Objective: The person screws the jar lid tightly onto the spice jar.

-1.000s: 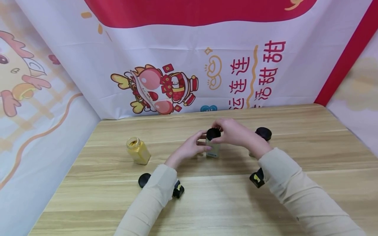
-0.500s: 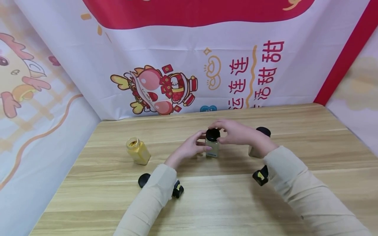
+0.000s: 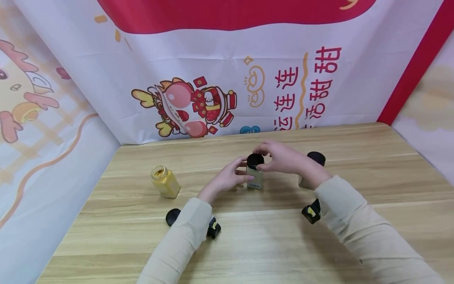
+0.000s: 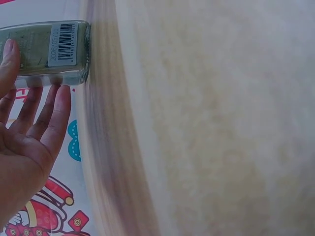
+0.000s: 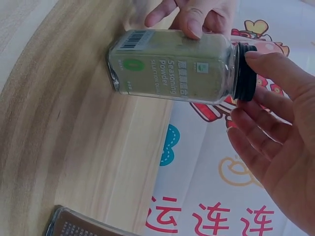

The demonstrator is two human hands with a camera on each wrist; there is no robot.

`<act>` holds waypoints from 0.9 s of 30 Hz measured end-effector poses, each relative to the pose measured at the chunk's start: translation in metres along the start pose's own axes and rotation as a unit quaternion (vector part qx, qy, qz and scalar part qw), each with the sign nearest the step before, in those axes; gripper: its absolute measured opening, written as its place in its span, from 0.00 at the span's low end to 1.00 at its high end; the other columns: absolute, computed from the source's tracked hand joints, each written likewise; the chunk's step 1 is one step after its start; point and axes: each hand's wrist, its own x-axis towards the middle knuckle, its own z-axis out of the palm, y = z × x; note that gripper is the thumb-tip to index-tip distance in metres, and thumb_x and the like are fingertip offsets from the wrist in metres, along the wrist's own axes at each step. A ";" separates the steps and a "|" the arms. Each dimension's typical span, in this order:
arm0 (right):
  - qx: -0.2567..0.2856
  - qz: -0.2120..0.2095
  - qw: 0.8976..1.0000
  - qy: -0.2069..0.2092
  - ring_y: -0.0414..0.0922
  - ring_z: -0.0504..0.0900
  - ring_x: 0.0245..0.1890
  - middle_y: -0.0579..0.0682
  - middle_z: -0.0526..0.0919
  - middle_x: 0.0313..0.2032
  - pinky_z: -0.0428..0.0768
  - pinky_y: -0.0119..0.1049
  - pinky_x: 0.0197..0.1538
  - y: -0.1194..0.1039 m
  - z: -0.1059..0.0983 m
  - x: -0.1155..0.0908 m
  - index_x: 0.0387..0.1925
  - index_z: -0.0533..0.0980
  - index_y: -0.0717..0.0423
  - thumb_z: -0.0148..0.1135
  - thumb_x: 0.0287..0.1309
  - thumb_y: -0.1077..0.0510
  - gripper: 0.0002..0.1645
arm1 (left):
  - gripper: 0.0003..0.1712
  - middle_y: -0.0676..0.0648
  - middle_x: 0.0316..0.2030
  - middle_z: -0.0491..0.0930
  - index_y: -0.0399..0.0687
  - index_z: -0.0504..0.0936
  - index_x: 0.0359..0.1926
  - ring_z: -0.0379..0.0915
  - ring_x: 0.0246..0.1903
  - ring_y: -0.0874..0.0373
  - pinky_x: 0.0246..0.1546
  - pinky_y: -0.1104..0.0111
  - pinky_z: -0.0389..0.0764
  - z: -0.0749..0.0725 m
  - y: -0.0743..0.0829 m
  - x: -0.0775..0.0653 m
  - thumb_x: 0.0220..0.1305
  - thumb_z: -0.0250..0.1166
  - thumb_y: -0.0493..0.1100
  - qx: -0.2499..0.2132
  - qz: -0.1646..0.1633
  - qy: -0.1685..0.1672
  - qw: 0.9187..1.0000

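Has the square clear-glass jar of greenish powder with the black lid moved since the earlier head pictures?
No: the jar keeps its place below the blue heart printed on the white cloth.

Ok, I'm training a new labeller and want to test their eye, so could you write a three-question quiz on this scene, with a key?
1. Multiple choice: which part of the greenish jar does the right hand pinch?
a) its base
b) its black lid
c) its middle

2. True or false: the yellow jar at the left stands uncapped.

3. Fill the gap: in the right wrist view, the English print on the greenish jar reads "Seasoning ____".

Key: 1. b; 2. true; 3. Powder
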 end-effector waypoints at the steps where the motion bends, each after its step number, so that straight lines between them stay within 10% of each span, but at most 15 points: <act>1: -0.002 0.005 1.000 0.004 0.52 0.77 0.51 0.56 0.80 0.47 0.77 0.50 0.56 0.000 0.000 0.000 0.50 0.77 0.60 0.68 0.54 0.55 0.22 | 0.32 0.43 0.67 0.66 0.56 0.65 0.67 0.70 0.61 0.45 0.44 0.61 0.81 0.000 0.000 0.000 0.63 0.63 0.37 0.000 0.001 0.000 1.000; 14: -0.004 -0.072 0.997 -0.020 0.54 0.75 0.58 0.59 0.75 0.60 0.77 0.51 0.57 0.005 0.006 -0.002 0.64 0.68 0.60 0.58 0.62 0.57 0.29 | 0.35 0.43 0.67 0.66 0.50 0.64 0.68 0.68 0.63 0.44 0.49 0.61 0.82 -0.002 0.000 0.000 0.62 0.65 0.38 0.011 0.010 0.004 1.000; 27: 0.005 -0.046 0.999 -0.025 0.54 0.76 0.57 0.59 0.77 0.58 0.78 0.51 0.57 0.001 0.003 -0.001 0.62 0.71 0.60 0.59 0.61 0.58 0.27 | 0.35 0.39 0.66 0.66 0.49 0.61 0.70 0.69 0.63 0.44 0.49 0.61 0.81 -0.006 -0.001 -0.002 0.64 0.63 0.40 -0.015 0.008 -0.012 1.000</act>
